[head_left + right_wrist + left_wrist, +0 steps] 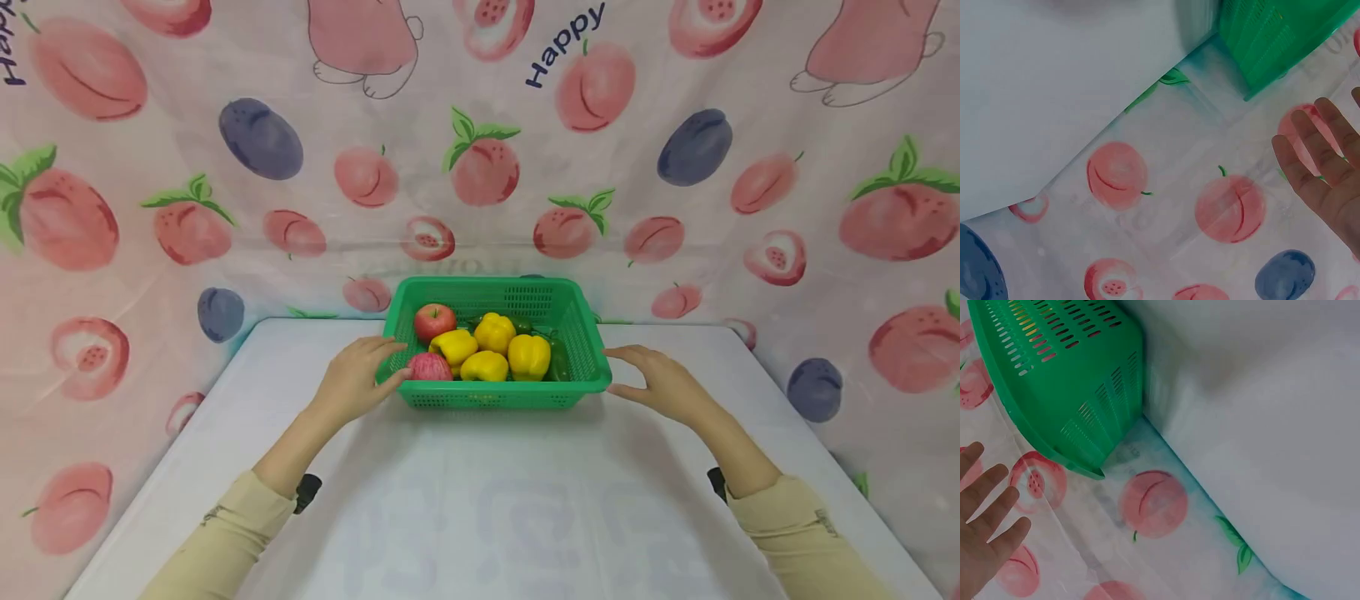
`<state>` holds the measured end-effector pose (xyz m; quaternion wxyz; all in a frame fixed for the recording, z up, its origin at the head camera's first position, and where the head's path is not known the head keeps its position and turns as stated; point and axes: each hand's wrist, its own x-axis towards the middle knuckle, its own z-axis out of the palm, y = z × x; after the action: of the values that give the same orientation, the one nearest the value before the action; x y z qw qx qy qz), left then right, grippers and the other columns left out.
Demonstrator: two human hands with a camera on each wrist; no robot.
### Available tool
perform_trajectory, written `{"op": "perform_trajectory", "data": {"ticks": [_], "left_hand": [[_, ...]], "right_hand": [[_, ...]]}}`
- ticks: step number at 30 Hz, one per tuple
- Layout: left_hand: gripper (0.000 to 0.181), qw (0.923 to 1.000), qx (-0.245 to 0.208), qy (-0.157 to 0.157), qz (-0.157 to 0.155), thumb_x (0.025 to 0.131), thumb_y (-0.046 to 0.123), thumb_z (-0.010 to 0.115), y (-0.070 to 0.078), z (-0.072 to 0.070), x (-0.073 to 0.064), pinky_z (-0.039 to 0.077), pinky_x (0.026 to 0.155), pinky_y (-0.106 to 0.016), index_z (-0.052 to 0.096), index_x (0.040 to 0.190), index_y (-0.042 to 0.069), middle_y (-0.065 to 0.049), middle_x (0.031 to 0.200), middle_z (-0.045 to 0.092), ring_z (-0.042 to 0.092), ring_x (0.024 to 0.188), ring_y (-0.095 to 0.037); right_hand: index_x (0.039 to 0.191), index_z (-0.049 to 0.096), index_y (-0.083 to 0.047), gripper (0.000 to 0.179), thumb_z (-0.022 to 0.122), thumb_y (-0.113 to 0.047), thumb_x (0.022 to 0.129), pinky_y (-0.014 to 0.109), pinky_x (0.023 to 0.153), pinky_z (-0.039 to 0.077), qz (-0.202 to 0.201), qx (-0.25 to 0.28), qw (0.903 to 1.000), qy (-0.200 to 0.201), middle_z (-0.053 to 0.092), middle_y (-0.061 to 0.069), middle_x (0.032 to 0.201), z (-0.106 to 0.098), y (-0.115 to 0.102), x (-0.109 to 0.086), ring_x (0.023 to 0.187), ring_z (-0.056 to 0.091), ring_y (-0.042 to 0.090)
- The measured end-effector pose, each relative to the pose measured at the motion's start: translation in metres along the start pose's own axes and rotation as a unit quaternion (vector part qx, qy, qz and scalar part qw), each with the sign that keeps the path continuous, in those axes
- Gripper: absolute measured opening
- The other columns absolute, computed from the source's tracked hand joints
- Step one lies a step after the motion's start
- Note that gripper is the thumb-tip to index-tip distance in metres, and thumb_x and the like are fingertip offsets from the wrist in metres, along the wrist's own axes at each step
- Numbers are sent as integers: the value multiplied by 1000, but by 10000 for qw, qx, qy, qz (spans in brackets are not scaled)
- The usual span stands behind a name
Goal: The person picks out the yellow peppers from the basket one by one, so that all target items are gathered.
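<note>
A green plastic basket (495, 388) stands at the back of the white table. Inside it lie several yellow bell peppers (529, 358), a red apple (435, 322), a pink streaked round fruit (430, 367) and dark green vegetables (558, 360), partly covered by the peppers. My left hand (362, 374) is at the basket's left rim, fingers spread and overlapping the rim in the head view. In the left wrist view, a gap shows between these fingers (999, 506) and the basket wall. On the other side, my right hand (663, 382) hovers just off the right rim, fingers extended and holding nothing.
The white table (480, 500) runs from the basket toward me. Behind it and along both sides hangs a fruit-print cloth (480, 233), close to the basket's back. Each wrist carries a dark strap-like device (307, 493).
</note>
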<state>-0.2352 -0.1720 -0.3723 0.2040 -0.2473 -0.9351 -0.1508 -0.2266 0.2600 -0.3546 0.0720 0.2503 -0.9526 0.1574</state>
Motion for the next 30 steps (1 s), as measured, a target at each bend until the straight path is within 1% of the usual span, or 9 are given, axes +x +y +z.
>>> {"op": "perform_trajectory", "data": {"ticks": [7,10,13,17,23,26,30], "left_hand": [[36,9994,-69,160,-283,87,27,65,4,1,5,46,96,-52,66,115,4,-18,118,65,56,115,-37],[33,9991,-75,270,-317,90,27,62,5,2,10,47,96,-51,68,113,4,-17,117,66,57,114,-36],[30,9989,-125,305,-327,92,25,58,6,4,14,46,98,-50,69,111,5,-15,117,67,57,114,-36],[33,9989,-132,242,-373,93,28,57,7,8,22,42,101,-50,67,115,5,-16,122,64,55,117,-36],[37,9976,-14,132,-675,93,29,57,5,12,34,42,101,-53,64,119,3,-19,126,61,54,118,-38],[38,9970,-16,77,-776,93,29,56,2,18,39,42,101,-53,63,119,2,-19,126,60,53,119,-39],[40,9959,-18,-39,-900,94,30,55,-2,28,45,39,104,-53,61,121,1,-20,127,59,51,121,-39]], "right_hand": [[129,54,0,52,70,-21,84,56,97,44,29,238,9997,25,59,22,126,5,-5,8,118,53,40],[130,54,-1,51,69,-22,85,56,99,42,71,336,9994,45,58,22,128,5,-8,13,120,52,40],[130,54,-2,50,68,-23,87,55,100,41,168,370,9992,29,57,21,129,5,-11,18,121,51,40],[131,53,-1,50,66,-24,88,56,100,41,260,358,9990,3,56,22,130,6,-17,26,121,50,41],[131,53,-1,49,63,-25,90,56,101,40,319,425,9986,-77,55,22,132,13,-28,43,123,49,41],[130,53,0,48,63,-25,90,55,101,40,308,451,9985,-73,55,22,131,17,-32,50,123,49,41],[129,54,0,46,63,-23,90,55,101,41,311,439,9985,-71,55,22,132,20,-35,56,123,49,40]]}}
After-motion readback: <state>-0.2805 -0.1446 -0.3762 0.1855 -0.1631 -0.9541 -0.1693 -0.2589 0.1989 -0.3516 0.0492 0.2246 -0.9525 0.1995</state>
